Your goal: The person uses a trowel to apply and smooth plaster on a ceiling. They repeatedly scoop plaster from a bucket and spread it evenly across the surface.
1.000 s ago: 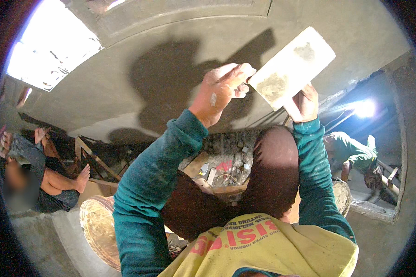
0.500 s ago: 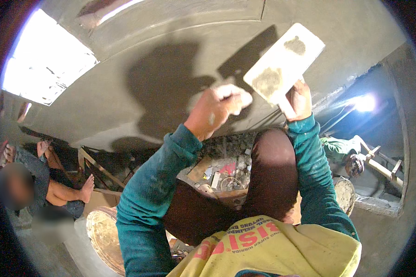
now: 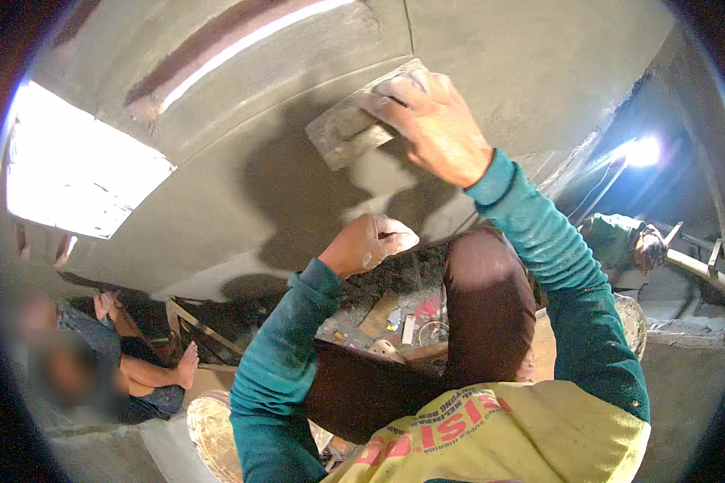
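My right hand (image 3: 437, 121) is wrapped round the handle of a rectangular plastering float (image 3: 336, 146), its back smeared with grey. The float's face is turned to the grey plastered wall (image 3: 532, 64), at or very near its surface, below a curved groove. Lower down and to the left, my left hand (image 3: 366, 246) is closed in front of the wall, its fingers curled together and dusted with plaster. Whatever those fingers may hold is hidden.
A bright opening (image 3: 89, 165) is at the left and a lit lamp (image 3: 641, 151) at the right. One person sits at the lower left with a bare foot (image 3: 187, 366) showing; another in a green top (image 3: 612, 237) is at the right. Rubble (image 3: 379, 310) lies below my knees.
My right hand has swung the float up and left and turned its face from me toward the wall. My left hand has dropped lower. The view has shifted slightly.
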{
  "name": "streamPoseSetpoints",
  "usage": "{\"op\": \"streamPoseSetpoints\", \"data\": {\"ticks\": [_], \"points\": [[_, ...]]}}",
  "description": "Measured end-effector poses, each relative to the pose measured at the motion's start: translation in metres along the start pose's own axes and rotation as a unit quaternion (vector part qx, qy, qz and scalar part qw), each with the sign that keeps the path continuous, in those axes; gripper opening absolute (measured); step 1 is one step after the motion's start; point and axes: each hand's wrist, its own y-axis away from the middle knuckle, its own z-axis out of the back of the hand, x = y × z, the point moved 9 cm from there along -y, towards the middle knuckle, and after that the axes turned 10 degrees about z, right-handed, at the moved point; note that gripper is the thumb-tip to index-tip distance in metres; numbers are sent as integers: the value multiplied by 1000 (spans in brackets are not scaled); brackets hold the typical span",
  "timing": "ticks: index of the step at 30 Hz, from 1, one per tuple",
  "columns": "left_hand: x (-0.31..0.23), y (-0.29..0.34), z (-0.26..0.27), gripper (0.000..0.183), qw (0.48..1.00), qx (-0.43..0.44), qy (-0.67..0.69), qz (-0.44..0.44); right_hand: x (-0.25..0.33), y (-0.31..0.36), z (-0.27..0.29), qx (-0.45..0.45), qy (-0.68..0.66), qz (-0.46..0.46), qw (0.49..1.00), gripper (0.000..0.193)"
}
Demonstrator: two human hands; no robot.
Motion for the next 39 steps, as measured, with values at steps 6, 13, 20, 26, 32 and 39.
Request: {"op": "streamPoseSetpoints", "data": {"ticks": [6,13,20,26,32,39], "points": [[-10,7,5,33,998,5,-16,56,-6,-13,-15,-89,-32,-53,994,52],[-1,10,6,37,997,6,-3,71,-10,-22,-17,-9,-1,-99,995,49],[1,7,3,42,996,19,10,92,-13,-17,-18,-20,1,-90,996,49],[2,8,4,39,996,19,15,84,-13,-20,-21,18,6,-97,995,49],[9,7,3,37,994,20,38,97,-13,-20,-16,-60,22,-73,995,24],[7,8,5,38,996,18,12,91,-13,-24,-22,-37,15,-78,996,46]]}}
